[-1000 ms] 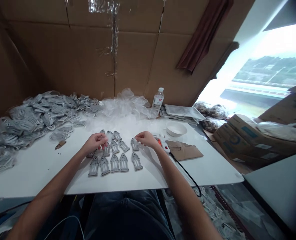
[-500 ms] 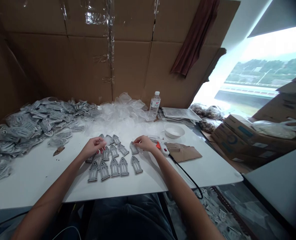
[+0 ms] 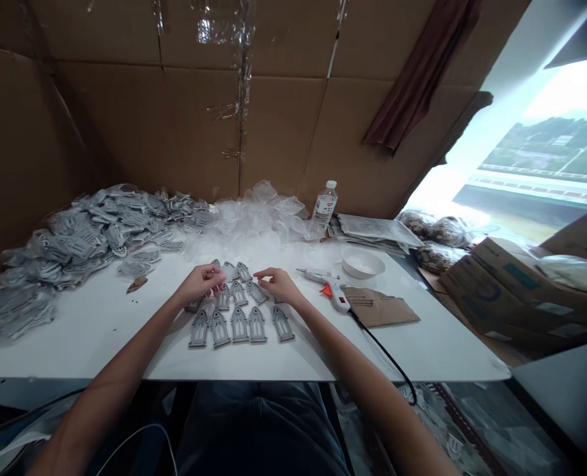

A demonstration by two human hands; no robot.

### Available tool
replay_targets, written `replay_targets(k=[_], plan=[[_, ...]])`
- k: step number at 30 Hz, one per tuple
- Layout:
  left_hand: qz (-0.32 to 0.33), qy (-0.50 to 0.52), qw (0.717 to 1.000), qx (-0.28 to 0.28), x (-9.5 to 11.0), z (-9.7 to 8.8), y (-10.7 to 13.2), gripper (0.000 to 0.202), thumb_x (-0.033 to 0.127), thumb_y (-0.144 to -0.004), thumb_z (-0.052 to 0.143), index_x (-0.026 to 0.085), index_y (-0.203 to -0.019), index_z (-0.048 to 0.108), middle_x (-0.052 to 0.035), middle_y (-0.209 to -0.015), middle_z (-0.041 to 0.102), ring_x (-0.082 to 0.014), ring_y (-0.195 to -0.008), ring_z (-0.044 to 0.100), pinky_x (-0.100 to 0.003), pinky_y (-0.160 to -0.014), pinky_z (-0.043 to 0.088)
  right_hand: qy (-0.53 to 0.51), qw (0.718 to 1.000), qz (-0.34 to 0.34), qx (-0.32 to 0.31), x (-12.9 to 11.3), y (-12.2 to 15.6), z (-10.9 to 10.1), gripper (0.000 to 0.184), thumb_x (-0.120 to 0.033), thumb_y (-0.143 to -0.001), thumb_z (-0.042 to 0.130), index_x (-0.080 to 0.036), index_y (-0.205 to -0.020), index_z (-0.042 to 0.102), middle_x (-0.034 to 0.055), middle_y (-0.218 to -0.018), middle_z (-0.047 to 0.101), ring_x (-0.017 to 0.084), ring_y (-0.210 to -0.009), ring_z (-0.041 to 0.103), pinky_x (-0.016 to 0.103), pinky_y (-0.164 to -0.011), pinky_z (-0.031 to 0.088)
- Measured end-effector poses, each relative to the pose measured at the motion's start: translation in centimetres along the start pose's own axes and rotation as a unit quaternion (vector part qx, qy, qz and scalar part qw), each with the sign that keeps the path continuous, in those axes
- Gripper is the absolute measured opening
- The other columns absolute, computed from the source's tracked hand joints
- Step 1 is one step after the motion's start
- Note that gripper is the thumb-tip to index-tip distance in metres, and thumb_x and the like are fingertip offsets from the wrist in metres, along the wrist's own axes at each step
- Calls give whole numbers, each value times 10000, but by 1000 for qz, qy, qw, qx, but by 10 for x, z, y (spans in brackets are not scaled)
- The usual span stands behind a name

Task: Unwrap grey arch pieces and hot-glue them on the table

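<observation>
Now the right hand (image 3: 281, 285) has slid left: half a second ago its fingers were on the end piece of the middle row, and here they are, off it, at the far end of the slanted grey piece (image 3: 257, 293) next along. Thumb and forefinger stand slightly apart, pointing left; whether they touch that piece, I can't tell. The end piece is now mostly hidden beneath this hand. And with that shift, the glue gun (image 3: 341, 299) comes into fuller view, nozzle to the left, well clear of the fingers on the right.

Over on the left, the left hand (image 3: 199, 282) hardly changes, fingers curled close together above the left of the middle row; what they grip, if anything, can't be made out. Just right of those fingertips lie the far-row pieces (image 3: 244, 271). Nearer us, the five near-row pieces (image 3: 257, 324) keep their places flat on the white tabletop (image 3: 75, 344), the rightmost set apart from the other four, all clear of both hands. Far left, the heaped pile (image 3: 100, 221) looks unchanged.
</observation>
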State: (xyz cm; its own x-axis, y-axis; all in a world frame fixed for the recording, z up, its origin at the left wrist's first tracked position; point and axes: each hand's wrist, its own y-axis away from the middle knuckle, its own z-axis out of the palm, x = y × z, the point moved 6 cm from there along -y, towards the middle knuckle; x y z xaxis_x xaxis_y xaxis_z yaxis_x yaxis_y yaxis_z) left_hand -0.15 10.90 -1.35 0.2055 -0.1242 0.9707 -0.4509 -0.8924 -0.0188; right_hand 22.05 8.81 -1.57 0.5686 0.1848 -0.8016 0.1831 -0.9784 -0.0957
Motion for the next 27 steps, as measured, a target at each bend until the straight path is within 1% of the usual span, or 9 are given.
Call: replay_targets(k=[2, 5, 8, 10, 12, 17, 22, 24, 27], plan=[[2, -1, 1000, -16, 2, 3, 2, 598, 703, -641, 756, 167, -810, 555, -24, -627, 676, -125, -482, 580, -206, -443, 387, -17, 1000, -15, 11, -8, 2, 0, 255, -373, -916, 659, -169, -1064, 700, 73, -1124, 702, 183, -1039, 643, 406, -949, 508], [4, -4, 999, -49, 7, 8, 6, 580, 689, -653, 762, 156, -787, 578, -36, -624, 682, -132, -488, 588, -212, -447, 389, -50, 998, -33, 14, -23, 3, 4, 322, -431, -873, 669, -175, -1063, 718, 62, -1049, 718, 167, -930, 650, 328, -847, 510], [6, -8, 997, -76, 11, 13, 9, 565, 671, -665, 769, 145, -787, 604, -43, -628, 687, -137, -499, 595, -218, -462, 403, -79, 996, -45, 4, -35, 2, 13, 319, -459, -798, 701, -173, -937, 721, 45, -925, 707, 142, -786, 619, 272, -703, 478], [6, -10, 996, -85, 12, 15, 10, 562, 669, -676, 766, 143, -792, 608, -44, -628, 689, -138, -498, 595, -220, -465, 405, -96, 994, -48, -5, -40, 1, 20, 286, -449, -784, 688, -169, -840, 692, 24, -818, 673, 125, -700, 577, 254, -630, 442], [6, -12, 996, -87, 13, 14, 10, 561, 673, -685, 759, 146, -795, 602, -44, -634, 691, -138, -499, 596, -219, -464, 402, -114, 992, -48, -9, -43, 0, 23, 280, -450, -790, 661, -170, -795, 663, 6, -744, 629, 112, -644, 532, 241, -583, 409], [8, -11, 996, -88, 14, 14, 10, 567, 680, -684, 756, 147, -801, 599, -48, -644, 694, -137, -504, 596, -217, -460, 399, -149, 988, -40, -11, -42, 3, 22, 341, -511, -777, 660, -172, -809, 649, -21, -653, 541, 91, -557, 439, 228, -511, 350], [6, -6, 997, -72, 11, 12, 8, 570, 680, -675, 758, 145, -798, 603, -45, -640, 691, -133, -498, 595, -216, -459, 406, -170, 985, -18, 10, -34, 4, 15, 388, -564, -790, 642, -180, -843, 627, -38, -608, 493, 86, -516, 412, 223, -467, 317], [5, -4, 999, -54, 8, 8, 6, 564, 674, -674, 759, 147, -800, 601, -42, -634, 687, -133, -494, 597, -211, -449, 398, -173, 985, -10, 17, -30, 2, 13, 386, -561, -814, 625, -179, -863, 615, -34, -637, 516, 82, -513, 423, 220, -457, 322], [5, 2, 1000, -12, 3, 0, 3, 552, 662, -676, 759, 157, -815, 585, -33, -637, 683, -128, -486, 594, -202, -436, 385, -166, 986, -5, 12, -25, 0, 11, 373, -538, -879, 598, -166, -914, 601, -8, -758, 605, 66, -521, 451, 211, -464, 353]])
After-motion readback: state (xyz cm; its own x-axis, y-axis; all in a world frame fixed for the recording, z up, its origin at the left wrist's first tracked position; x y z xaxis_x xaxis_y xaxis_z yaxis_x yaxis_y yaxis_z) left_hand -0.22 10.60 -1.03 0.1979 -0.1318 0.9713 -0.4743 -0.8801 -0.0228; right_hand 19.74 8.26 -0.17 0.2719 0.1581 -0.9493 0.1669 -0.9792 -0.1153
